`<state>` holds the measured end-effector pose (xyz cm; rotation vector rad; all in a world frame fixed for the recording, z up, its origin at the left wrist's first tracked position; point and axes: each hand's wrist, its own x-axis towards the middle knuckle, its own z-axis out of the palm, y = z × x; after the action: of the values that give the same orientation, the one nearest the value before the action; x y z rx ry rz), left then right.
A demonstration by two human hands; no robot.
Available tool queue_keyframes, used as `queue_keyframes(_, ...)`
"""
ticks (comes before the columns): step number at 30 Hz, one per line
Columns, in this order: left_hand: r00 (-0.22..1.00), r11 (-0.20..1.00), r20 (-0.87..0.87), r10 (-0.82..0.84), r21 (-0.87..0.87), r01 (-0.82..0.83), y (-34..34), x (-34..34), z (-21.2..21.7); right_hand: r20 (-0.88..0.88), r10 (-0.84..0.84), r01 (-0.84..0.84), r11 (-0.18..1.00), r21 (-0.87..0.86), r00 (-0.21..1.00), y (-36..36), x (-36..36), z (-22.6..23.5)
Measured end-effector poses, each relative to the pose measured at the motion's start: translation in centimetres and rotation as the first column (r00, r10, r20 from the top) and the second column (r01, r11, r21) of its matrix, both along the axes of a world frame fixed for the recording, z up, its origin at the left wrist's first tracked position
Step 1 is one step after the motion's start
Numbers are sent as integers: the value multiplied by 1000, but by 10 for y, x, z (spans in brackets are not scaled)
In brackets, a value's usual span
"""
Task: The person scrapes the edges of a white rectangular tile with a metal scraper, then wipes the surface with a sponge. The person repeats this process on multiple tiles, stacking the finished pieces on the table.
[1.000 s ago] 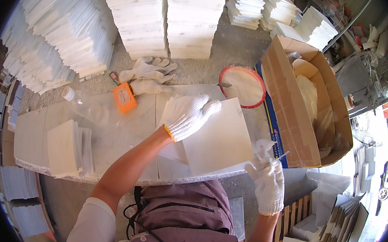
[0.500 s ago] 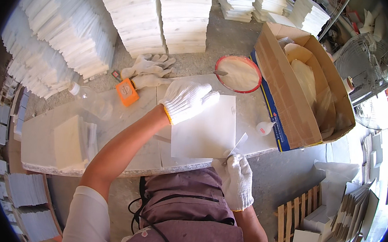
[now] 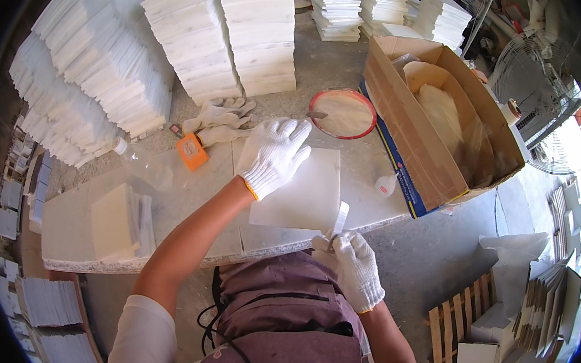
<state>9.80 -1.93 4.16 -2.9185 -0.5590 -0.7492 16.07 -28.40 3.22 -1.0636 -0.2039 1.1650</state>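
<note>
A square white tile (image 3: 303, 200) lies at the near edge of the worktable. My left hand (image 3: 277, 153), in a white knit glove, rests flat over its upper left part with fingers stretched out. My right hand (image 3: 354, 264), gloved the same way, is closed around a scraper (image 3: 341, 217) just off the table's front edge. The scraper's flat, pale blade points up beside the tile's lower right corner; whether it touches the tile I cannot tell. Most of its handle is hidden in the glove.
Beyond the tile sit a red-rimmed bowl of pale powder (image 3: 343, 114), spare gloves (image 3: 220, 119) and an orange box (image 3: 191, 152). A clear bottle (image 3: 141, 161) lies left; a small white bottle (image 3: 385, 184) stands right, by a large cardboard box (image 3: 421, 113). Tall tile stacks (image 3: 258, 37) rise behind.
The view has shifted a little. My left hand's fingers have turned to point farther away and spread over the tile. The scraper in my right hand now stands more upright.
</note>
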Motion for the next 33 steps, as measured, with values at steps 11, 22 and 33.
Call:
queue_keyframes(11, 941, 900, -104, -322, -341, 271, -125, -3, 9, 8, -227, 224, 964, 140, 974, -66, 19, -37)
queue_keyframes(22, 990, 910, 13, -140, -392, 134, -100, -39, 15, -2, -344, 342, 932, 120, 939, -63, 25, -26)
queue_keyframes(33, 943, 878, 72, -325, -347, 329, -111, -52, 23, 316, -236, 183, 965, 189, 919, 24, 70, -15)
